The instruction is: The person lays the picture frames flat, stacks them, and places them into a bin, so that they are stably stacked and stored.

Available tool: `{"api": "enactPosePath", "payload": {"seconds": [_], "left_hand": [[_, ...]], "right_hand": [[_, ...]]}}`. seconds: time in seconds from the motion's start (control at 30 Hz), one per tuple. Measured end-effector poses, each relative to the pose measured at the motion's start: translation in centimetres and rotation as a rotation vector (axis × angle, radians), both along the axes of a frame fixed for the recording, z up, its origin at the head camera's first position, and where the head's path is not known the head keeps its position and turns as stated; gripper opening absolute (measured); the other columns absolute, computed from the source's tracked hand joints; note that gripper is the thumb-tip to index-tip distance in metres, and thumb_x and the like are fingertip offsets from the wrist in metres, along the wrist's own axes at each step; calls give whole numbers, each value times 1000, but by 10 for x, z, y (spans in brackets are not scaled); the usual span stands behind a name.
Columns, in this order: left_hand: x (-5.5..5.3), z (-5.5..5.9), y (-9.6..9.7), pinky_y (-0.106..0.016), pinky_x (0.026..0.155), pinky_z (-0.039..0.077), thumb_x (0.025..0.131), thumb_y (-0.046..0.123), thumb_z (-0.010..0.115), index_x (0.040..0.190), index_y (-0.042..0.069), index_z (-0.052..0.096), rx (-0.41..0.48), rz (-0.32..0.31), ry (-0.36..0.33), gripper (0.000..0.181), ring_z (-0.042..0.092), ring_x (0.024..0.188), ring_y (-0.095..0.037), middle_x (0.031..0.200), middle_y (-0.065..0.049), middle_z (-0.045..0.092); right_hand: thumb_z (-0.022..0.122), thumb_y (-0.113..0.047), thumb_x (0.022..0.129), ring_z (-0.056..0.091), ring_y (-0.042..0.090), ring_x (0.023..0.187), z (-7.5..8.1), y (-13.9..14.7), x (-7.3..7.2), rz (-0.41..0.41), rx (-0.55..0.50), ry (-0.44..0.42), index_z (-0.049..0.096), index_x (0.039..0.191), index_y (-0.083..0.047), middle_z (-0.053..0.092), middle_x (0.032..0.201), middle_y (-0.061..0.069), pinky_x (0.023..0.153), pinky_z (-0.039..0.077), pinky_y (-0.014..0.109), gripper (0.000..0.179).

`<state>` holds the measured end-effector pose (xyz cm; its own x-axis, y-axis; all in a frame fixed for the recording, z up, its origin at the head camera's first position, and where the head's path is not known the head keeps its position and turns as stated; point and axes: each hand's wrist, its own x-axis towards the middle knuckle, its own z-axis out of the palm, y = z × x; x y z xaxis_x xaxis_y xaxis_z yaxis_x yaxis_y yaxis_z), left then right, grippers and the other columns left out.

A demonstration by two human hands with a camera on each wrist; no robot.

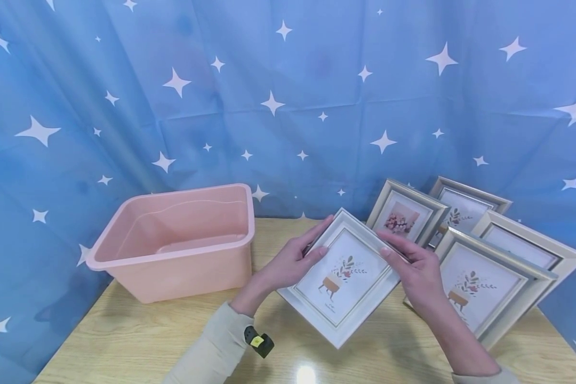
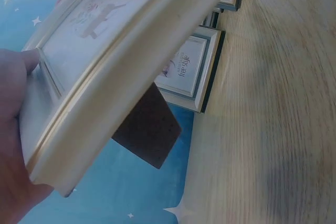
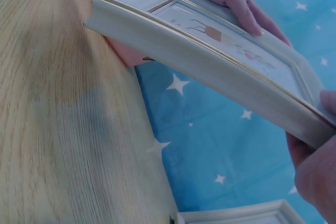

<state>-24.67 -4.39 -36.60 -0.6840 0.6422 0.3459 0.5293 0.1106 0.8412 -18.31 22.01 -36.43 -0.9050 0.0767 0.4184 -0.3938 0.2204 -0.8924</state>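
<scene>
Both hands hold a white picture frame tilted above the table, its print of a brown pot with leaves facing up. My left hand grips the upper left edge, thumb on the front. On the upper right edge, my right hand pinches with the thumb in front and fingers behind. Under the frame, the left wrist view shows a dark stand flap sticking out from its back. Behind the right hand stands a smaller frame with a pink flower picture.
A pink plastic bin stands on the left of the wooden table. At the right are several standing frames, including a champagne-coloured frame in front and a cream frame behind it. A blue star-patterned curtain hangs at the back.
</scene>
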Motion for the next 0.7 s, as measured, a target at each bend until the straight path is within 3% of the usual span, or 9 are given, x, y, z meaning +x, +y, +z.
{"api": "enactPosePath", "payload": {"seconds": [0.27,0.43,0.7], "left_hand": [[-1,-4,-1,-37,62,61,109,18,51,164,29,27,16,31,21,61,71,81,-11,140,-13,59],[-1,-7,-4,-36,64,62,109,19,52,163,27,31,22,51,21,59,72,84,-11,143,-11,59],[-3,-16,-13,-35,68,61,108,20,54,157,29,44,33,82,-12,50,73,85,-14,128,-9,68]], "right_hand": [[66,-7,101,61,-1,115,-1,-2,-2,-12,13,16,68,131,-1,67,130,-14,87,52,15,31],[66,-10,101,67,2,105,-2,0,-4,-17,8,-2,69,132,-6,69,124,-16,82,55,18,31],[69,-10,100,69,5,95,-2,11,-6,-26,-145,-71,68,134,-5,73,113,-14,74,58,19,35]]}}
